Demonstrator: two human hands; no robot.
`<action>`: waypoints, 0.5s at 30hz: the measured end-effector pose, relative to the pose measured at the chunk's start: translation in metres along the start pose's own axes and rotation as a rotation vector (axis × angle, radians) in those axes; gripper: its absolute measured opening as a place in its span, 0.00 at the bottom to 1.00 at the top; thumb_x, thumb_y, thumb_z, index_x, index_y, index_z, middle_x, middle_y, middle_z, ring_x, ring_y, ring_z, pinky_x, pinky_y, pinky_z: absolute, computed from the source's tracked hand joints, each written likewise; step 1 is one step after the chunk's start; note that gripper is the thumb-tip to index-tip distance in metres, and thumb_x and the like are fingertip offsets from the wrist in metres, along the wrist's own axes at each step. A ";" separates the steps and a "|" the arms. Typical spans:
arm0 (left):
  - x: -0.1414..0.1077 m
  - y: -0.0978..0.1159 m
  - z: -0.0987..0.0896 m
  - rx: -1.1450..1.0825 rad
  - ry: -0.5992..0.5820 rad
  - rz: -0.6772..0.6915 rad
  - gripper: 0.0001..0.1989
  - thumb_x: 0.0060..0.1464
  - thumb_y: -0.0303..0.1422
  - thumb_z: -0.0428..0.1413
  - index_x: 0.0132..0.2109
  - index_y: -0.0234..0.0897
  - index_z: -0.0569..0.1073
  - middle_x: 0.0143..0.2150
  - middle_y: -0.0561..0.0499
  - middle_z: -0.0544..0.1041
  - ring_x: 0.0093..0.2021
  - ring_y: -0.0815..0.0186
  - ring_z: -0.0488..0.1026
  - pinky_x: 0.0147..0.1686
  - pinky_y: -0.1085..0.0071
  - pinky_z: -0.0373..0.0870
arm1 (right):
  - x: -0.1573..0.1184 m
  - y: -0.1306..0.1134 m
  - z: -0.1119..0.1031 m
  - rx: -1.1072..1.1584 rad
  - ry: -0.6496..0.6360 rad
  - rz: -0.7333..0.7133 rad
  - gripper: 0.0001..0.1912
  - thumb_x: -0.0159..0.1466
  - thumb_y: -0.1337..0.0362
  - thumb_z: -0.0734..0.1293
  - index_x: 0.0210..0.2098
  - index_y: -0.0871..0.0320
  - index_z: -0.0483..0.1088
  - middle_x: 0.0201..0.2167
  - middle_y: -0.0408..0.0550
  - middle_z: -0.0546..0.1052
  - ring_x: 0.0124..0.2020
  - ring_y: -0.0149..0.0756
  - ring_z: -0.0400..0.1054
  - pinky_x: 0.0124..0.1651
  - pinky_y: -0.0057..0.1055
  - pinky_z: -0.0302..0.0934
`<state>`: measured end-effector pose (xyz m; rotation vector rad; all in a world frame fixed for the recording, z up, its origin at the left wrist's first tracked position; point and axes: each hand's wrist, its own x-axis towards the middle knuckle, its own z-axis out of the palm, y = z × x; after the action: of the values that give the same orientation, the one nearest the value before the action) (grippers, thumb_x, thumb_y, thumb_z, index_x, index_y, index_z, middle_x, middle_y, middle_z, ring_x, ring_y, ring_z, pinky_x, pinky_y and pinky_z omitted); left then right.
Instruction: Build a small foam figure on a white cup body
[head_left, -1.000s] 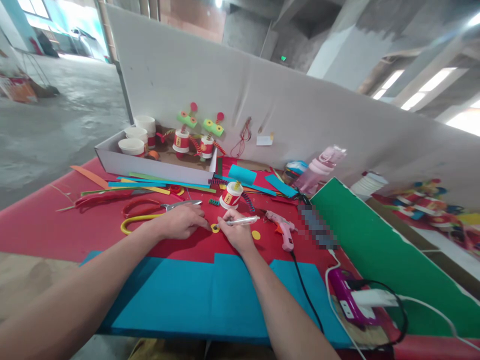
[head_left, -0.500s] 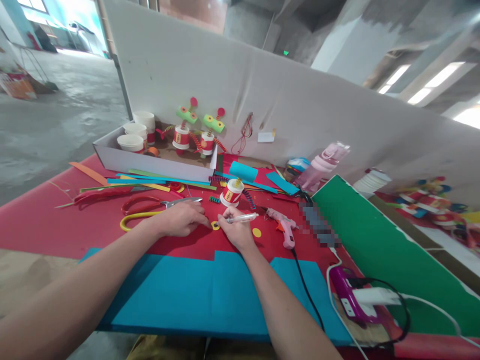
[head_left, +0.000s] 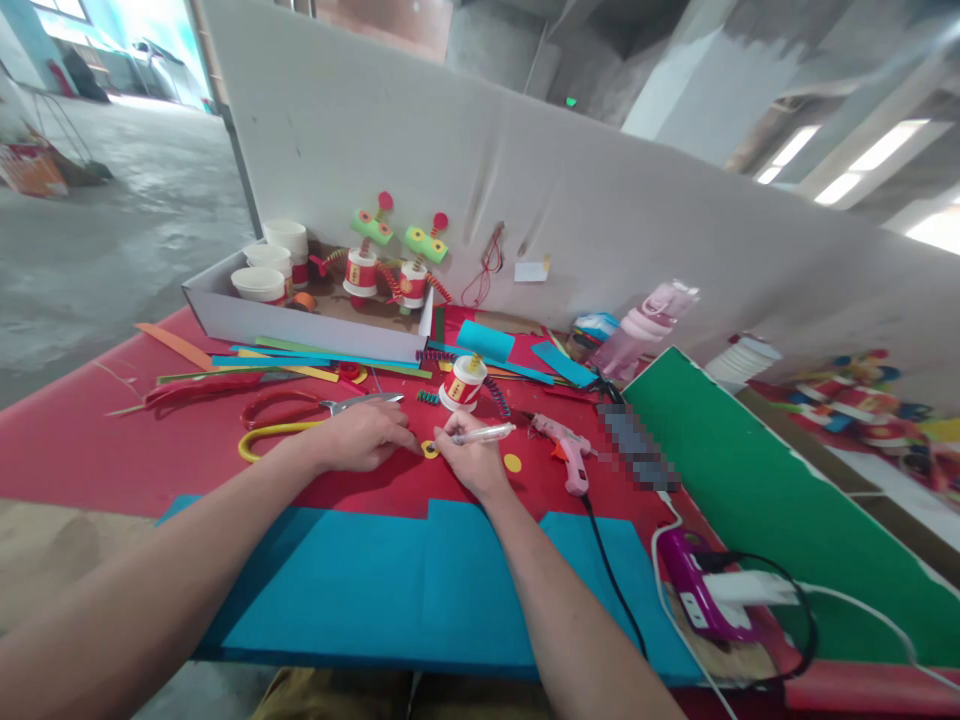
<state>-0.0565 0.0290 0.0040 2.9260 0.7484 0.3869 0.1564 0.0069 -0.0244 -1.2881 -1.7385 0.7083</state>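
My right hand (head_left: 474, 462) is closed around a clear-barrelled pen (head_left: 487, 434), its tip down at a small yellow paper circle (head_left: 430, 450) with a dark mark in the middle. From the other side my left hand (head_left: 366, 437) reaches to that circle, index fingertip at its left edge, the other fingers loosely bent and holding nothing I can see. Another yellow circle (head_left: 512, 463), unmarked, lies right of my right hand. Just beyond the hands stands an upturned red-and-white paper cup (head_left: 462, 382) with folded paper springs. Scissors (head_left: 285, 425) with red and yellow handles lie beside my left hand.
A pink glue gun (head_left: 568, 450) lies at right, its cord running to the front edge near a purple power strip (head_left: 705, 590). A white box (head_left: 307, 330) holds cups and two paper figures. Blue sheets (head_left: 360, 580) cover the front. A green board (head_left: 780, 520) borders the right.
The whole view has shifted very slightly. Both hands, the pen and the marked circle keep the same places relative to each other.
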 end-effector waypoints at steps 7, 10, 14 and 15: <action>0.001 0.000 -0.001 0.005 -0.026 -0.010 0.23 0.51 0.19 0.50 0.47 0.48 0.79 0.32 0.51 0.75 0.39 0.62 0.71 0.53 0.63 0.64 | 0.000 0.001 0.000 0.007 -0.011 0.027 0.12 0.57 0.56 0.63 0.22 0.54 0.59 0.18 0.38 0.64 0.21 0.31 0.59 0.27 0.28 0.52; 0.001 0.000 0.000 -0.011 -0.024 -0.013 0.23 0.51 0.19 0.50 0.47 0.47 0.79 0.32 0.51 0.75 0.39 0.62 0.71 0.53 0.62 0.64 | 0.001 0.001 0.000 0.000 -0.009 0.031 0.12 0.57 0.57 0.63 0.22 0.54 0.59 0.18 0.39 0.65 0.22 0.32 0.60 0.27 0.28 0.52; 0.001 -0.001 0.001 -0.017 -0.029 -0.013 0.23 0.51 0.19 0.50 0.47 0.47 0.79 0.32 0.51 0.76 0.40 0.62 0.71 0.54 0.61 0.63 | 0.001 0.001 0.000 -0.006 -0.004 0.028 0.12 0.57 0.57 0.64 0.22 0.54 0.59 0.18 0.38 0.65 0.21 0.31 0.60 0.27 0.28 0.52; 0.001 -0.001 0.001 -0.020 -0.033 -0.013 0.23 0.51 0.19 0.50 0.48 0.47 0.79 0.32 0.51 0.76 0.40 0.62 0.71 0.54 0.61 0.63 | 0.001 0.001 0.000 0.001 -0.011 0.029 0.12 0.57 0.57 0.64 0.22 0.54 0.59 0.18 0.38 0.65 0.21 0.31 0.60 0.26 0.27 0.52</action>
<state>-0.0561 0.0299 0.0034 2.8996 0.7546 0.3424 0.1567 0.0077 -0.0246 -1.3132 -1.7317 0.7340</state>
